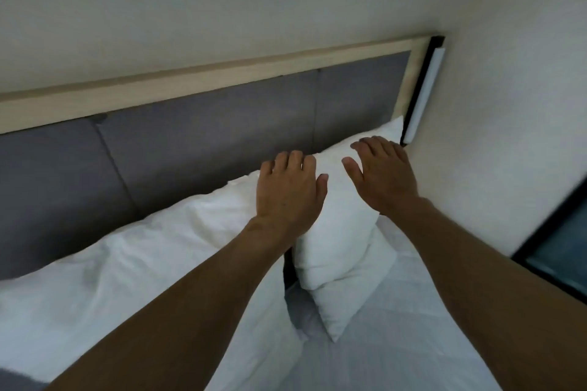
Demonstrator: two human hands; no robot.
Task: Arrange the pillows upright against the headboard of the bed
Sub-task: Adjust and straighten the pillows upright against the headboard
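Two white pillows lean against the grey padded headboard with its pale wooden frame. The right pillow stands upright in the corner by the wall. My left hand lies flat on its upper left edge, where it meets the larger left pillow. My right hand rests spread and open on the right pillow's top. Neither hand grips anything. A dark gap shows between the two pillows below my left wrist.
A white wall runs close along the bed's right side, with a white bar light fixed at the headboard's end. A dark framed pane sits low on the right. White bedding covers the mattress.
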